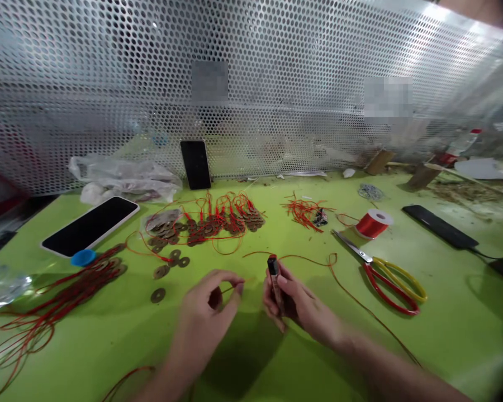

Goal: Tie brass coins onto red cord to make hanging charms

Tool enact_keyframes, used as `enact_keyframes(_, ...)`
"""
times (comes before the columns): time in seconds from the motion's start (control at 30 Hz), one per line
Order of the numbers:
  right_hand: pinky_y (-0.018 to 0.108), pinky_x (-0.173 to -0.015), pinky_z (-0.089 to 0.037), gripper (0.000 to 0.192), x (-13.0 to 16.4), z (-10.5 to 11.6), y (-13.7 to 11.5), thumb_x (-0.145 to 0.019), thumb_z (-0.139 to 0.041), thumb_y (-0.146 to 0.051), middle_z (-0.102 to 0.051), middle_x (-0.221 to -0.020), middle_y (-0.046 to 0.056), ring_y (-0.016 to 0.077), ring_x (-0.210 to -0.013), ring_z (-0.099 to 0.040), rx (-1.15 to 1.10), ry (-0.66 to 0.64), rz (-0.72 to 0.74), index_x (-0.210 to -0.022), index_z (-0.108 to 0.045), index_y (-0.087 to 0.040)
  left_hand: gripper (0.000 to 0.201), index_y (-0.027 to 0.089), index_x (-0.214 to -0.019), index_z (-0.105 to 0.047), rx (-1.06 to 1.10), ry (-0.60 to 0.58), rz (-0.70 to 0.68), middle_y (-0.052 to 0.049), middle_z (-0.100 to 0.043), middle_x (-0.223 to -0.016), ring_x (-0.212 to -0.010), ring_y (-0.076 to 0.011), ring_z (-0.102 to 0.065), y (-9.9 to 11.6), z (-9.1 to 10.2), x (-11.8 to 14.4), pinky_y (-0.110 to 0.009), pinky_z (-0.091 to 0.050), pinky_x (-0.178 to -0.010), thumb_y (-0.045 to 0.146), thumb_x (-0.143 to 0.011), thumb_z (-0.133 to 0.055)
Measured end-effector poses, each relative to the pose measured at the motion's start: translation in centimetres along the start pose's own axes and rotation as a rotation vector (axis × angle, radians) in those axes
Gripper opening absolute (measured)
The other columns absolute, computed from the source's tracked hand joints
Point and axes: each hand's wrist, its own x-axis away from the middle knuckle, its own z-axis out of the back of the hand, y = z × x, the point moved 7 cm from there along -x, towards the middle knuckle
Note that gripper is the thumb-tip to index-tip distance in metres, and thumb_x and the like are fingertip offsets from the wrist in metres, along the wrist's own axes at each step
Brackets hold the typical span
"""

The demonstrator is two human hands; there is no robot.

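My left hand [212,307] pinches a thin cord [227,289] between thumb and fingertips, and a faint yellowish end sticks out to the right. Facing it, a short gap away, my right hand [291,304] is closed round a lighter [275,285] held upright, its black and red top uppermost. Behind the right hand a long reddish cord [352,304] runs across the green table. Left of my hands lie loose round coins with holes [158,295]. Beyond them is a heap of such coins [205,229] tied with red cords.
Scissors [371,265] with red and yellow handles and a spool of red thread [374,224] lie right. Cord scraps [304,213] are behind. A white-edged phone [92,223] and bundled corded coins [84,285] lie left; another phone [195,164] leans on the perforated metal screen [272,72].
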Motion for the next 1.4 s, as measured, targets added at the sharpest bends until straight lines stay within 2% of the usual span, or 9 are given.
enact_keyframes(0.13, 0.020, -0.048, -0.035, 0.027, 0.1, -0.2, 0.6, -0.089, -0.046, -0.047, -0.047, -0.071, -0.004, 0.0063, -0.052, -0.043, 0.001, 0.031, 0.006, -0.085, -0.040, -0.021, 0.017, 0.020, -0.074, -0.067, 0.125, -0.026, 0.039, 0.006, -0.041, -0.046, -0.043, -0.0098, -0.034, 2.8, -1.2, 0.1, -0.021, -0.025, -0.040, 0.033, -0.076, -0.056)
enact_keyframes(0.23, 0.020, -0.050, -0.036, 0.027, 0.3, 0.1, 0.9, -0.088, -0.047, -0.048, -0.044, -0.070, -0.004, 0.0071, -0.054, -0.040, 0.040, 0.074, 0.019, -0.086, -0.042, -0.022, 0.015, 0.020, -0.072, -0.068, 0.167, -0.004, 0.089, 0.007, -0.036, -0.043, -0.043, -0.0097, -0.031, 3.7, -1.3, -0.1, -0.021, -0.023, -0.040, 0.032, -0.072, -0.060)
enact_keyframes(0.4, 0.020, -0.051, -0.037, 0.038, 0.7, 0.4, 0.8, -0.079, -0.052, -0.060, -0.041, -0.068, -0.003, 0.0094, -0.057, -0.037, 0.102, 0.151, 0.025, -0.086, -0.045, -0.024, 0.018, 0.019, -0.070, -0.070, 0.228, -0.024, 0.225, 0.007, -0.038, -0.043, -0.043, -0.0090, -0.031, 2.8, -1.9, -0.1, -0.021, -0.022, -0.040, 0.035, -0.067, -0.063)
enact_keyframes(0.53, 0.020, -0.048, -0.036, 0.046, 0.7, 0.4, 0.4, -0.072, -0.054, -0.068, -0.038, -0.068, -0.002, 0.0105, -0.057, -0.035, 0.169, 0.201, 0.044, -0.086, -0.046, -0.025, 0.022, 0.018, -0.069, -0.072, 0.278, -0.024, 0.283, 0.006, -0.038, -0.041, -0.042, -0.0088, -0.029, 2.2, -2.3, -0.1, -0.021, -0.020, -0.040, 0.037, -0.064, -0.064)
enact_keyframes(0.83, 0.019, -0.049, -0.039, 0.041, 0.8, 0.7, 0.5, -0.082, -0.043, -0.064, -0.038, -0.069, -0.002, 0.0103, -0.058, -0.036, 0.375, 0.265, 0.048, -0.087, -0.046, -0.023, 0.022, 0.018, -0.064, -0.072, 0.335, -0.022, 0.364, 0.004, -0.042, -0.041, -0.043, -0.0100, -0.031, 1.5, -2.5, -0.3, -0.023, -0.021, -0.041, 0.038, -0.058, -0.065)
enact_keyframes(1.1, 0.024, -0.071, -0.047, 0.045, 0.9, 0.9, 0.1, -0.084, -0.033, -0.065, -0.050, -0.081, 0.003, 0.0158, -0.075, -0.048, 0.636, 0.309, 0.100, -0.094, -0.046, -0.023, 0.020, 0.019, -0.058, -0.069, 0.327, -0.012, 0.357, 0.005, -0.039, -0.041, -0.042, -0.0099, -0.031, 1.3, -2.7, -0.4, -0.024, -0.021, -0.041, 0.038, -0.057, -0.063)
enact_keyframes(1.23, 0.026, -0.076, -0.047, 0.048, 0.8, 0.9, 0.3, -0.085, -0.031, -0.065, -0.052, -0.085, 0.004, 0.0164, -0.080, -0.050, 0.638, 0.301, 0.093, -0.100, -0.045, -0.022, 0.018, 0.020, -0.057, -0.068, 0.323, 0.002, 0.353, 0.005, -0.040, -0.040, -0.042, -0.0101, -0.031, 1.1, -2.6, -0.4, -0.024, -0.021, -0.041, 0.037, -0.056, -0.062)
enact_keyframes(1.4, 0.027, -0.076, -0.046, 0.042, 1.0, 1.2, 0.8, -0.084, -0.040, -0.062, -0.054, -0.083, 0.004, 0.0177, -0.084, -0.051, 0.571, 0.331, 0.075, -0.093, -0.049, -0.023, 0.020, 0.018, -0.062, -0.068, 0.296, -0.012, 0.334, 0.004, -0.044, -0.043, -0.044, -0.0102, -0.034, 1.0, -2.7, -0.3, -0.023, -0.023, -0.042, 0.036, -0.060, -0.061)
